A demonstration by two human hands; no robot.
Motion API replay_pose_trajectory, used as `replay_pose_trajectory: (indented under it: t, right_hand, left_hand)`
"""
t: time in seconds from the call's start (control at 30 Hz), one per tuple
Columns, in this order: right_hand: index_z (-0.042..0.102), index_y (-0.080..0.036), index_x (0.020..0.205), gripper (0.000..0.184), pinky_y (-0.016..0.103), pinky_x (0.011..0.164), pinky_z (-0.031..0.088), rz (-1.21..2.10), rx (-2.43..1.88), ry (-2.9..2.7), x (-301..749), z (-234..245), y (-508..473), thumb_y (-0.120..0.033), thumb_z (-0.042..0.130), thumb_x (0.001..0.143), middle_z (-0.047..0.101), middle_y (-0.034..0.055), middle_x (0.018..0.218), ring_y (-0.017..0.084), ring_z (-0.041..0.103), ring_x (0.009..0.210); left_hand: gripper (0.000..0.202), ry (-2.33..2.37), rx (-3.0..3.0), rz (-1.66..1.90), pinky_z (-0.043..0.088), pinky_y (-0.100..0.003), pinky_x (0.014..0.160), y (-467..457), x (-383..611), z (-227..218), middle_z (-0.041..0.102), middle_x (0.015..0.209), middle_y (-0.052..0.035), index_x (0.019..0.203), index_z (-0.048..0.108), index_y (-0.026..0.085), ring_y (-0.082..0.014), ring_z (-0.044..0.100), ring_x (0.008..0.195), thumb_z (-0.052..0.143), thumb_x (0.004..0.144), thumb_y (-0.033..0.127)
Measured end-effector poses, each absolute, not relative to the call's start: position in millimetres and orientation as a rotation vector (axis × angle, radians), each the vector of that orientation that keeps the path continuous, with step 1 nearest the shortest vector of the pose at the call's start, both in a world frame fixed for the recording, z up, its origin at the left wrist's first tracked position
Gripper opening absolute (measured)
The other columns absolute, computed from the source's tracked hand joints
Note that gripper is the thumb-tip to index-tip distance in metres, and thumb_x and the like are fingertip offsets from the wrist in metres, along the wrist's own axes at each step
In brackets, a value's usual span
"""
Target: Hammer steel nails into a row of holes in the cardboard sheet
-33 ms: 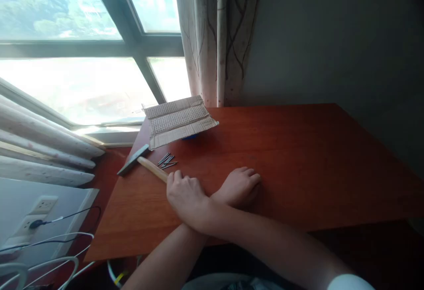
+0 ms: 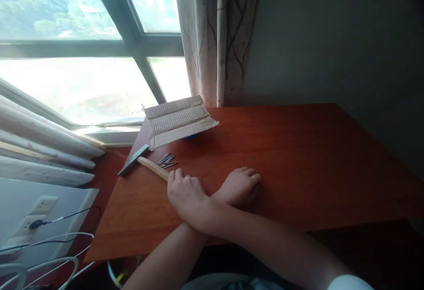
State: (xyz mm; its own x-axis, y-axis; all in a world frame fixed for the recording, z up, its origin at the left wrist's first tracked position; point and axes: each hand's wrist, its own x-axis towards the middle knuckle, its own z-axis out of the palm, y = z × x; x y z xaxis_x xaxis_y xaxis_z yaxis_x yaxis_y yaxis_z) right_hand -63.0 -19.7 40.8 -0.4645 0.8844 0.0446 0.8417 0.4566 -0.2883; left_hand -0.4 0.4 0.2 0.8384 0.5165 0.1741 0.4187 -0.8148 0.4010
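My forearms cross, the right one over the left. My right hand [image 2: 186, 195] is closed around the wooden handle of a hammer [image 2: 153, 168]. Its grey metal head lies toward the left edge of the wooden table [image 2: 298, 162]. My left hand [image 2: 237, 187] rests on the tabletop to the right of my right hand, fingers curled under; whatever is inside it, if anything, is hidden. Several metal nails [image 2: 167, 160] lie in a loose pile just beyond the hammer handle.
A creased cardboard piece [image 2: 180, 120] with rows of small holes sits at the table's back left, over something blue [image 2: 190, 136], mostly hidden. A window [image 2: 73, 91] and curtains [image 2: 205, 38] stand behind. At lower left are a wall socket [image 2: 36, 219] and loose cables [image 2: 71, 259].
My right hand and the hammer have shifted very slightly to the right. Everything else, my left hand included, looks still.
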Motion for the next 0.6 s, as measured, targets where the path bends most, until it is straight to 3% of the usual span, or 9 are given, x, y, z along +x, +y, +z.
replay_pose_trajectory:
  t: [0.13,0.3,0.43,0.5,0.6]
  right_hand:
    - [0.053,-0.009,0.116,0.027,0.035,0.057,0.057,0.498,-1.541,-2.474,-53.3,47.2,-14.6,-0.006,0.038,0.094,0.065,0.0134,0.101,0.025,0.073,0.076]
    - [0.058,-0.02,0.107,0.018,0.035,0.072,0.056,0.799,-1.354,-2.398,-35.1,45.5,-14.9,-0.03,0.051,0.094,0.069,0.0065,0.1,0.024,0.071,0.085]
    - [0.055,-0.021,0.121,0.031,0.025,0.088,0.051,0.857,-1.088,-2.061,-26.5,48.0,-21.3,-0.024,0.05,0.09,0.069,0.0045,0.111,0.017,0.067,0.1]
    - [0.053,-0.019,0.124,0.035,0.022,0.086,0.051,0.864,-1.032,-1.911,-18.1,54.0,-24.8,-0.022,0.047,0.089,0.07,0.0039,0.108,0.014,0.067,0.096]
    - [0.056,-0.022,0.116,0.026,0.024,0.073,0.053,0.886,-1.154,-1.795,9.1,66.5,-27.9,-0.032,0.045,0.094,0.07,-0.0007,0.084,0.015,0.067,0.075]
  left_hand:
    - [0.016,0.702,2.699,0.382,0.047,-0.033,0.074,0.9,-0.2,0.5,0.066,0.092,-0.0041,0.092,0.06,0.019,-0.0195,0.058,0.082,0.046,0.099,0.024]
    - [0.015,0.747,2.751,0.314,0.048,-0.034,0.074,-3.7,3.9,2.1,0.065,0.092,-0.0058,0.092,0.059,0.018,-0.0208,0.059,0.083,0.046,0.098,0.023]
    - [0.016,0.746,2.738,0.266,0.05,-0.035,0.075,-4.2,4.3,4.7,0.065,0.091,-0.0064,0.091,0.059,0.018,-0.0214,0.06,0.083,0.045,0.098,0.022]
    - [0.019,0.721,2.687,0.268,0.051,-0.035,0.076,-0.4,2.2,4.7,0.065,0.09,-0.0064,0.088,0.06,0.018,-0.0209,0.06,0.083,0.044,0.098,0.024]
    - [0.02,0.737,2.501,0.313,0.052,-0.034,0.082,8.3,-2.0,2.3,0.064,0.087,-0.0047,0.086,0.062,0.019,-0.0199,0.061,0.086,0.046,0.096,0.024]
